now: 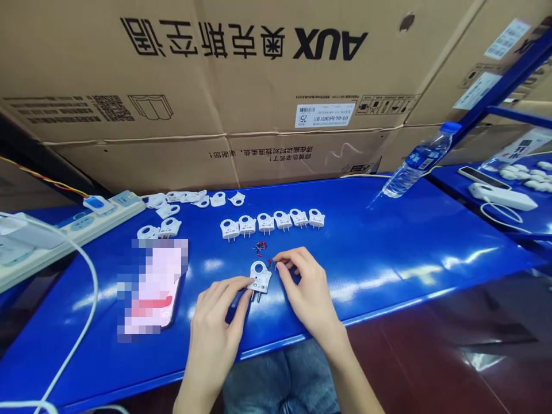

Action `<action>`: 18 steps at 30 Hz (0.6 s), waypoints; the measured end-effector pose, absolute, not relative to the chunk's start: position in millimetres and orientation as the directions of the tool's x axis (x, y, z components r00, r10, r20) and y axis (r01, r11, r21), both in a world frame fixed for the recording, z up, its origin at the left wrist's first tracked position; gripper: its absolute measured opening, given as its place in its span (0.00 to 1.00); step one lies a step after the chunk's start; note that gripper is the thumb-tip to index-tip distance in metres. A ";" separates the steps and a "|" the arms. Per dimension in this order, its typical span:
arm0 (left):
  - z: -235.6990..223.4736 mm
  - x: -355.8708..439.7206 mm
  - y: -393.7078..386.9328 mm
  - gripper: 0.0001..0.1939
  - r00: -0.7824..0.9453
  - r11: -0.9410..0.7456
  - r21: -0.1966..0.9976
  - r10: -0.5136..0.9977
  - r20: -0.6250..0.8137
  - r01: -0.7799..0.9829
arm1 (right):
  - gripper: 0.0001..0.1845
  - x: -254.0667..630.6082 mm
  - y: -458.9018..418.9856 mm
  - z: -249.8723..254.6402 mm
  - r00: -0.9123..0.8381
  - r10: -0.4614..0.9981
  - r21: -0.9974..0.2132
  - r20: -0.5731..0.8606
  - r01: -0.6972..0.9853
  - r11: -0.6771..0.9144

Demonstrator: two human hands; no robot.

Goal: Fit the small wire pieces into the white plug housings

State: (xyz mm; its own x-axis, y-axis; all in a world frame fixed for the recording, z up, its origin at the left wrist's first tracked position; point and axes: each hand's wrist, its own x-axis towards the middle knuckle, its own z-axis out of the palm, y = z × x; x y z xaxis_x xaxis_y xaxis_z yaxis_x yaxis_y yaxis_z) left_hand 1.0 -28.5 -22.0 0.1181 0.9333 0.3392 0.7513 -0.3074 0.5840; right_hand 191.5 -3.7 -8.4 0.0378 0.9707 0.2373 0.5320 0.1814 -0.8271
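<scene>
My left hand [222, 305] pinches the lower left edge of a white plug housing [260, 279] with a round hole at its top and two metal prongs pointing toward me. Just right of it, my right hand [304, 282] has thumb and index finger pressed together near a small red-tipped part [269, 263] on a dark lead. Whether the fingertips grip that part is too small to tell. Beyond the housing lies a small tangle of red and black leads [260, 247]. A row of several similar white plug housings [265, 222] stands farther back.
More white housings and loose covers [185, 198] lie at the back left, near a power strip [103, 215]. A phone [157, 284] rests left of my hands. A water bottle [420, 160] leans at the back right, and a large cardboard sheet [259, 138] walls off the blue table [388, 247].
</scene>
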 end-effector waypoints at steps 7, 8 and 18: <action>-21.1 1.5 -29.2 0.10 0.202 -0.401 0.564 0.902 0.382 0.722 | 0.06 189.9 -5.5 -7.8 0.059 0.978 -0.920 0.199 0.356 0.166; -20.8 1.8 -29.2 0.09 0.210 -0.409 0.561 0.898 0.386 0.720 | 0.05 189.6 -5.6 -7.8 0.053 0.981 -0.929 0.187 0.334 0.159; -18.7 3.9 -28.4 0.09 0.263 -0.485 0.506 0.855 0.447 0.714 | 0.05 188.4 -8.1 -7.8 -0.055 0.989 -0.920 0.139 0.362 0.150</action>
State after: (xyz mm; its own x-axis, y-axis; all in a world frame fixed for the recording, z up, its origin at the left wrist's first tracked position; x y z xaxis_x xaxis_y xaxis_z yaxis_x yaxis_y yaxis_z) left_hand 3.9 -28.4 -18.7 0.2634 0.8547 0.4473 0.7139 -0.4845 0.5055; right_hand 188.4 -8.1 -7.8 -0.0550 0.9887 0.1394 0.3625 0.1499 -0.9199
